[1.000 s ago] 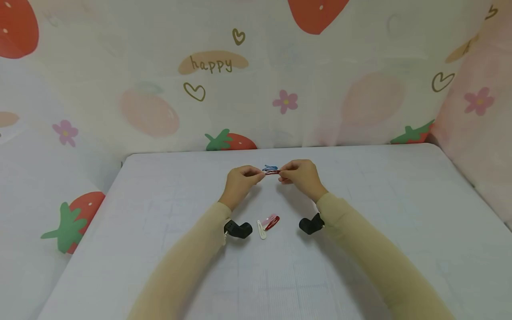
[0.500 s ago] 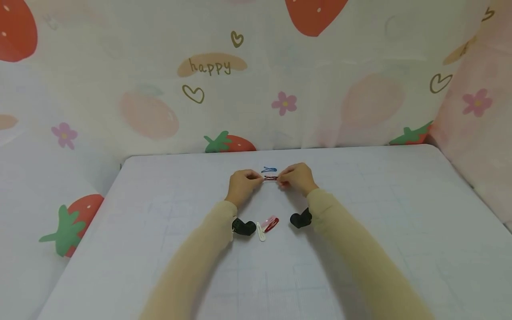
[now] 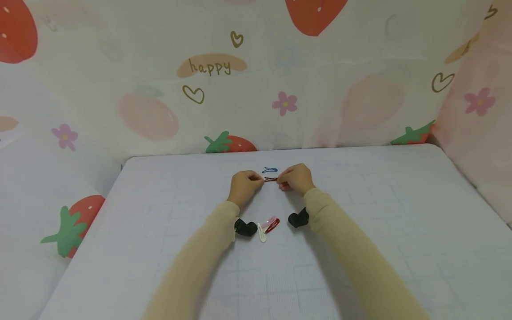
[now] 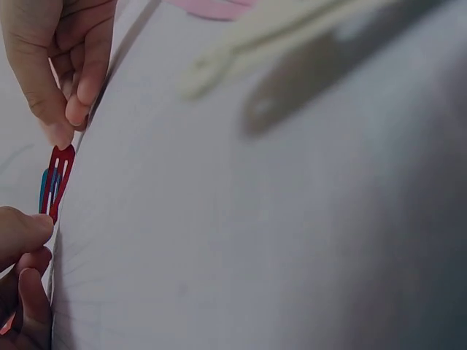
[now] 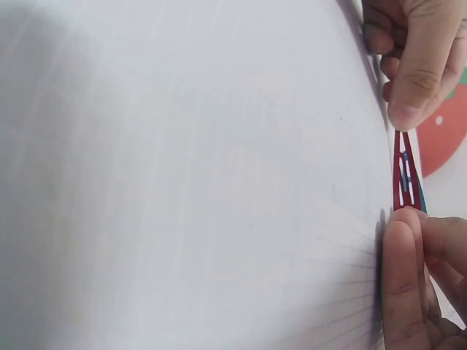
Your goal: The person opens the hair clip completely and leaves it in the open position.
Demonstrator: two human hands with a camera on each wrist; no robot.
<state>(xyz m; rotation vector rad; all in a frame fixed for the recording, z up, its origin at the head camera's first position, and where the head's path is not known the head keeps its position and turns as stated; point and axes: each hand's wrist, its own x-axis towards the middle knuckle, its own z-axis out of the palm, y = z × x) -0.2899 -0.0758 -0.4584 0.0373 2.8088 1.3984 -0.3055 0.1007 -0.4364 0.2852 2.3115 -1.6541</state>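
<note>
A dark red snap hair clip [image 3: 270, 179] is stretched sideways between my two hands near the far side of the table. My left hand [image 3: 243, 186] pinches its left end, and the fingertips of my right hand [image 3: 297, 177] hold its right end. In the right wrist view the slotted frame of the red clip [image 5: 406, 171] shows between both thumbs, its prongs spread apart. Just beyond it lies a blue hair clip [image 3: 270, 170], partly hidden behind the red one in the left wrist view.
Nearer to me lie a white hair clip [image 3: 262, 233], a pink clip [image 3: 268, 222] and another red clip [image 3: 273, 226], close together between my forearms. A black wrist camera [image 3: 246, 227] juts from the left sleeve, another camera [image 3: 298, 218] from the right. A strawberry-print cloth hangs behind the table.
Both hands have drawn the red clip slightly toward me, away from the blue clip, and my wrists have come closer together. In the last half second hardly anything moved.
</note>
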